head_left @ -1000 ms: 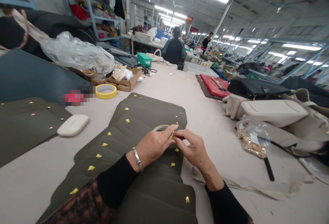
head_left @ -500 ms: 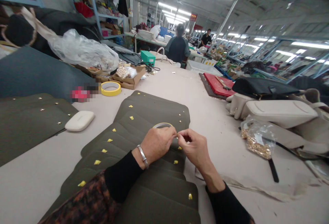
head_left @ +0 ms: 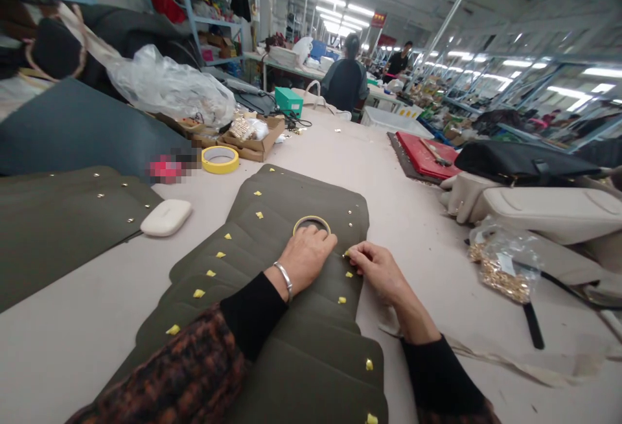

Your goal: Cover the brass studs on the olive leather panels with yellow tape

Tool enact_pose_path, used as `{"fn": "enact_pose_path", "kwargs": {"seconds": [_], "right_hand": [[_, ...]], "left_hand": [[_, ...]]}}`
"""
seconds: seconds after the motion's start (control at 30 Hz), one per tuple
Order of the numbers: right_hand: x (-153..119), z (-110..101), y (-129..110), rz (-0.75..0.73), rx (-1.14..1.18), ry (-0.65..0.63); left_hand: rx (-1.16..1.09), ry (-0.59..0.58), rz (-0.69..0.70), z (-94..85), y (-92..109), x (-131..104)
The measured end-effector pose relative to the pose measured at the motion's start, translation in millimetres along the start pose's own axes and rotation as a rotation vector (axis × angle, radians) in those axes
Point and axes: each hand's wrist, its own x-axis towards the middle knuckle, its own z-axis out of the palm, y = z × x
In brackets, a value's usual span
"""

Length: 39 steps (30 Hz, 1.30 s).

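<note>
Overlapping dark olive panels [head_left: 311,346] lie in a fanned stack before me, with small yellow tape pieces [head_left: 199,294] along both sides. My left hand [head_left: 307,257] is closed on the near side of a roll of yellow tape [head_left: 311,219], over the upper part of the stack; its fingertips are partly hidden. Near the stack's right edge, my right hand [head_left: 379,270] pinches a small piece of yellow tape [head_left: 346,253], close to the panel surface. Metal studs [head_left: 350,211] show bare on the top panel, just beyond that hand.
At left are more studded panels [head_left: 72,229], a white case [head_left: 166,218] and another yellow tape roll [head_left: 220,160]. A cardboard tray [head_left: 257,145] stands behind. To the right lie pale bags [head_left: 539,213], a bag of gold hardware [head_left: 505,275] and a red slab [head_left: 425,155]. Two people are farther back.
My hands have parted. The right hand has moved down and right with a tape piece, while the left has drawn back slightly, exposing more of the roll. The view has shifted a little.
</note>
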Motion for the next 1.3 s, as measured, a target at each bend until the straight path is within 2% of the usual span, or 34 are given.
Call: {"fn": "enact_pose_path", "kwargs": {"seconds": [0.1,0.23,0.37,0.53,0.63,0.8,0.9,0.97,1.03,1.13,1.3], "right_hand": [[0.5,0.4,-0.4,-0.016,-0.139,-0.021],[-2.9,1.0,-9.3,-0.081,-0.317,-0.014],[-6.7,8.8,-16.6,-0.219,-0.551,0.034],[-5.5,21.6,-11.5,-0.335,-0.754,0.116],[-3.2,22.4,-9.2,-0.313,-0.721,0.126],[-7.6,6.6,-12.2,-0.208,-0.435,0.222],[-14.9,-3.2,-11.6,-0.392,-0.497,0.218],[-18.0,-4.2,-9.6,-0.549,-0.615,0.132],[-18.5,-0.3,-8.3,-0.630,-0.730,0.040],[-14.8,10.1,-11.2,-0.575,-0.876,-0.013],[-4.7,20.3,-27.9,-0.297,-0.929,0.017]], "left_hand": [[-0.019,-0.056,-0.016,0.4,0.0,-0.2],[-0.035,-0.068,-0.012,-2.1,1.4,-2.3],[-0.036,-0.069,-0.019,-2.3,0.9,-2.9],[-0.027,-0.066,-0.023,1.1,0.4,-3.1],[-0.029,-0.061,-0.021,3.0,0.5,-3.7],[-0.032,-0.057,-0.015,3.3,0.0,-5.4],[-0.035,-0.065,-0.024,2.3,-0.7,-5.6],[-0.043,-0.077,-0.027,1.3,-1.0,-5.4],[-0.054,-0.083,-0.028,0.3,-1.2,-5.2],[-0.068,-0.069,-0.022,-0.5,-1.1,-5.1],[-0.080,-0.047,-0.028,-0.9,-0.5,-4.7]]}}
